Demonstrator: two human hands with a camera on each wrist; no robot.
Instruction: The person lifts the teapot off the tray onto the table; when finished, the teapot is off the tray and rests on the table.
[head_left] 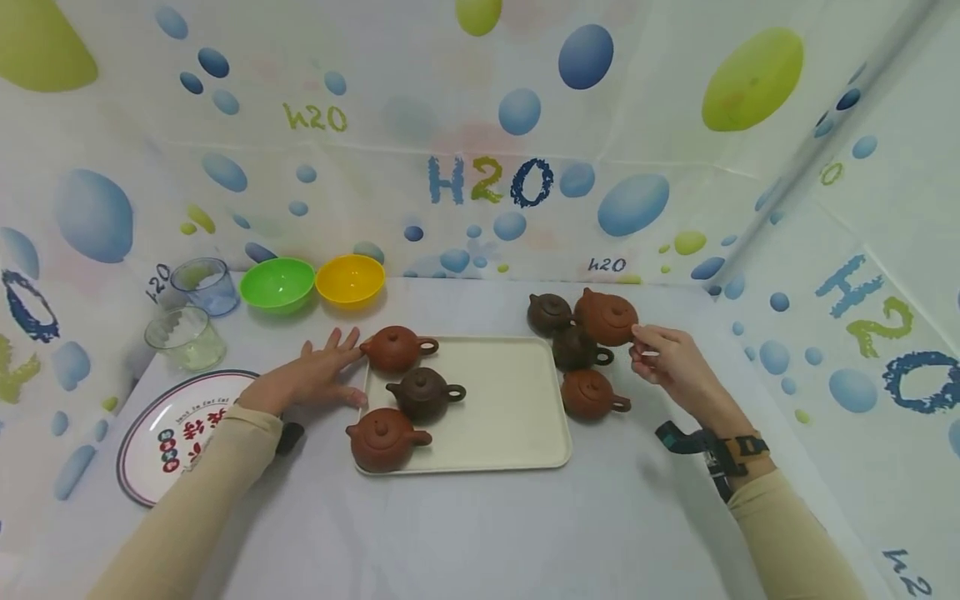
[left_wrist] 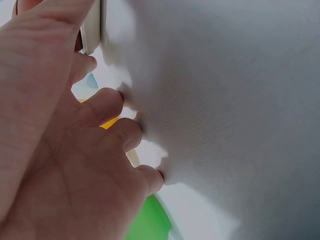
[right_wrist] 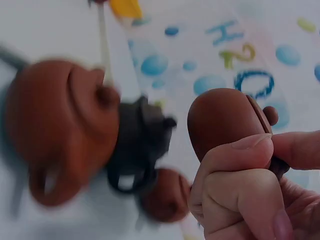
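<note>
Counter (head_left: pixel 480 533) cloth spreads across the lower frame, with the cream tray (head_left: pixel 517 417) at centre carrying three teapots. Left hand (head_left: pixel 315 377) lies flat, fingers straight, against the tray's left edge. Right hand (head_left: pixel 667 358) pinches the raised reddish teapot (head_left: pixel 606 317) right of centre, above three more. Judging by this, the lift is underway; carrying it leftward onto the tray needs a steady grip.

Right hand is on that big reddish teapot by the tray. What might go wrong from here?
1. The right hand pinches the reddish teapot only at its edge with fingertips; the round body may rotate or slip.
2. That teapot sits tight against a dark teapot and another dark teapot; lifting it may knock them.
3. The left hand rests flat by the tray, close to a spout; a shifted tray could jostle the three pots on it.
</note>
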